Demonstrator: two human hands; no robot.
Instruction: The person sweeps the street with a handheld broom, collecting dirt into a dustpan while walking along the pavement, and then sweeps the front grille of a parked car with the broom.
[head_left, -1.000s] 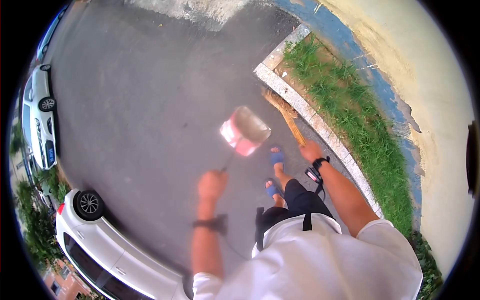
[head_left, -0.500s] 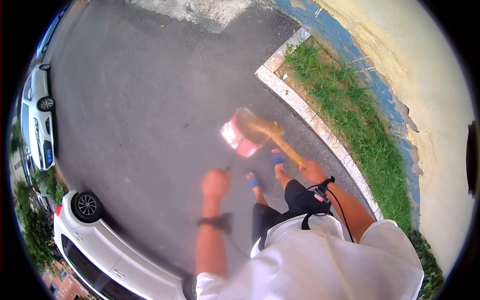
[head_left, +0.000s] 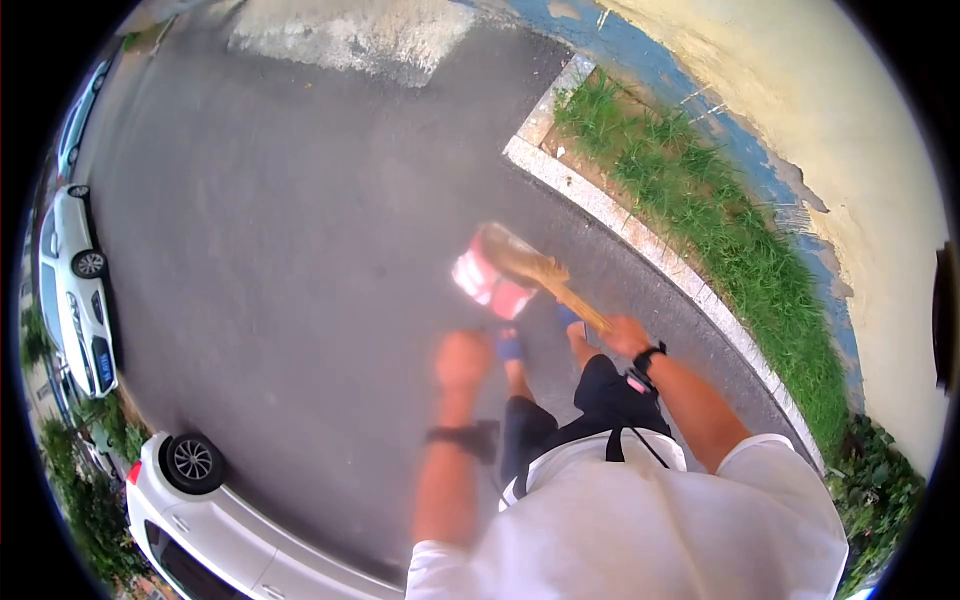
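I stand on grey asphalt in blue sandals. My left hand (head_left: 464,360) is closed on the thin handle of a pink dustpan (head_left: 489,277), which hangs low in front of my feet. My right hand (head_left: 625,335) grips the stick of a straw broom (head_left: 535,268). The broom's bristles lie over the dustpan's open mouth. The left hand and the pan are blurred by motion.
A stone curb (head_left: 640,240) runs diagonally on my right, with a grass strip (head_left: 710,220) and a yellow-and-blue wall (head_left: 850,170) behind it. White parked cars (head_left: 215,520) stand at the lower left and a second white car (head_left: 75,290) at the far left. Asphalt (head_left: 300,220) stretches ahead.
The broom swung from the curb leftward onto the dustpan's mouth. I stepped forward, and both hands and the pan shifted slightly right in view.
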